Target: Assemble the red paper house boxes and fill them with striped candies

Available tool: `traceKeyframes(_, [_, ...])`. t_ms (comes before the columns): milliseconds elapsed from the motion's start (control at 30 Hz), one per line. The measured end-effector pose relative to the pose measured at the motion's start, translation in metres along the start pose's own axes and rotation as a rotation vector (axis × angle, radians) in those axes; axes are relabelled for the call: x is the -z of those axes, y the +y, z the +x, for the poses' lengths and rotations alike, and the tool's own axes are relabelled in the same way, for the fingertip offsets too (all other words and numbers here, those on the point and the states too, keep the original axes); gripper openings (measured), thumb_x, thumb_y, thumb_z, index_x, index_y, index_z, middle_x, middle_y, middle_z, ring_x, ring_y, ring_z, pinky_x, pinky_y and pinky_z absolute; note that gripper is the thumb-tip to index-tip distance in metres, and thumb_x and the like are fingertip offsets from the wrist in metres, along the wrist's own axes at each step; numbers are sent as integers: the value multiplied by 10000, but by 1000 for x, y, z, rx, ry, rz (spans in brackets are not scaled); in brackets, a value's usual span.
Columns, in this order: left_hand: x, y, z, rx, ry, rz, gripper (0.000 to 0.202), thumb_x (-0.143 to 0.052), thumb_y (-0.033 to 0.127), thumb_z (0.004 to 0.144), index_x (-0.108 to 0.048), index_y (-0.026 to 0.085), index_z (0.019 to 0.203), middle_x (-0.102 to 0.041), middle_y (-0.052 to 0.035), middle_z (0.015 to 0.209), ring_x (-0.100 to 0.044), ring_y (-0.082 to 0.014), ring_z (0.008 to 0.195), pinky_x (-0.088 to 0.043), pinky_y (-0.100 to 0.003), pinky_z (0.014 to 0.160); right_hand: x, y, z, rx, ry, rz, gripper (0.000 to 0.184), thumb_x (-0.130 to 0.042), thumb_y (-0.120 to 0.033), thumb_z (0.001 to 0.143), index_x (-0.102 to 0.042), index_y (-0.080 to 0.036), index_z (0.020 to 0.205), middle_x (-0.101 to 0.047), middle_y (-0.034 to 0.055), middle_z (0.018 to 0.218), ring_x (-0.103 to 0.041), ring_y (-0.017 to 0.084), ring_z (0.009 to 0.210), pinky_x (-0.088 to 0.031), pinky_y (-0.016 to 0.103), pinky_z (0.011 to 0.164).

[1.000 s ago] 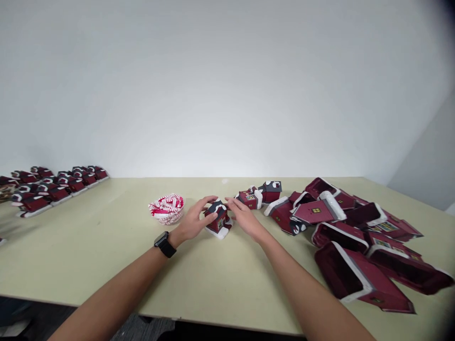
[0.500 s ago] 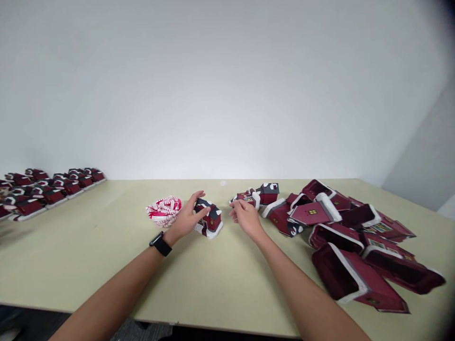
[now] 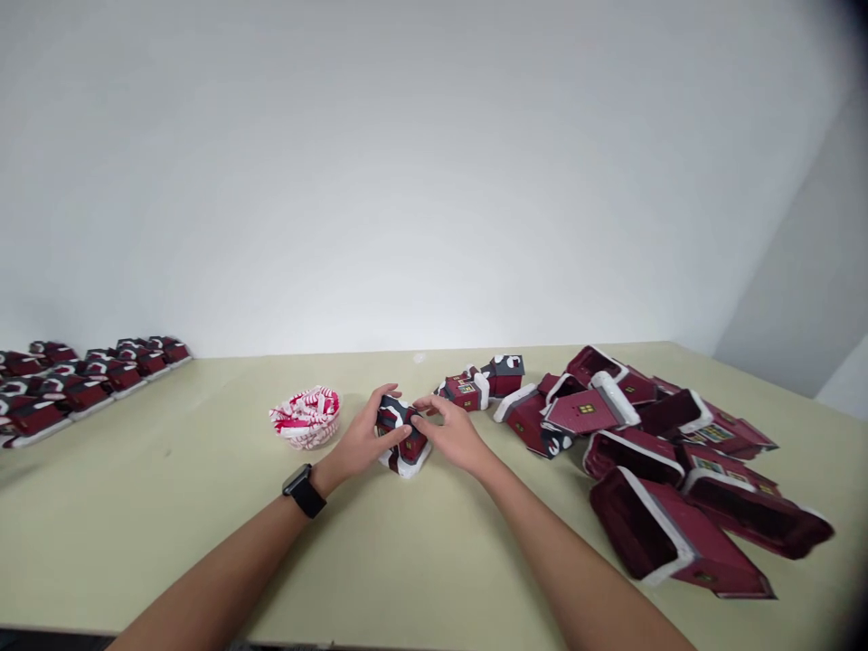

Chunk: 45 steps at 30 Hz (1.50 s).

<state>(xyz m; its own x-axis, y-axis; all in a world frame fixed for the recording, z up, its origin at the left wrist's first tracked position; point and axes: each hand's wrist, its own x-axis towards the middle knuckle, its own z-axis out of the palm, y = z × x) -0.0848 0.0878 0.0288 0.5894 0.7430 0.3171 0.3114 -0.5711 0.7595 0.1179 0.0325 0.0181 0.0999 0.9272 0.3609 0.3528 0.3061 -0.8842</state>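
A workroom: a long table (image 3: pixel 136 524) before a white wall (image 3: pixel 407 181).

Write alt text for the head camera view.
The left hand, wearing a black watch, grips a small red model house with a snow-trimmed dark roof on a pale table, and the right hand touches it. A heap of similar houses lies to the right, rows of them stand far left, and a red-and-white filled bowl sits beside the hands.

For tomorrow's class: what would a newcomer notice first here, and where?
A sprawling heap of dark red model houses with white trim fills the right of the pale green table. At centre, the left hand and right hand hold a small red house with a dark grey roof.
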Motion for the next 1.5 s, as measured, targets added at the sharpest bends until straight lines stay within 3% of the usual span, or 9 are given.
traceKeyframes(300, [0, 6, -1, 14, 5, -11, 670, -655, 543, 922, -375, 245, 1452, -520, -120, 1471, -610, -242, 1140, -461, -426, 1073, -4, 7, 6, 20, 5, -16, 216, -607, -305, 863, -706, -192, 1019, -755, 74, 1022, -694, 247, 987, -503, 400, 949])
traceKeyframes(467, [-1, -1, -2, 20, 12, -10, 670, -646, 554, 921, -378, 237, 1446, -515, -119, 1466, -597, -252, 1161, -442, -415, 1084, -8, 11, 9, 27, 29, -10, 217, -581, -275, 840, -695, -178, 998, -751, 83, 967, -698, 249, 943, -514, 379, 900])
traceKeyframes(967, [0, -9, 1, 42, 12, -30, 680, -642, 597, 911, -372, 237, 1422, -522, -135, 1470, -593, -287, 1235, -447, -411, 1076, -12, 7, 8, 22, 32, -6, 211, -549, -241, 873, -712, -170, 987, -749, 77, 948, -696, 242, 927, -505, 358, 873])
traceKeyframes(1500, [2, 4, 0, 59, -1, -23, 642, -642, 584, 916, -385, 236, 1389, -590, -105, 1330, -602, -274, 1164, -459, -403, 1038, -12, 4, 7, -4, 20, 9, 195, -550, -228, 889, -717, -176, 976, -771, 74, 953, -712, 234, 924, -508, 338, 862])
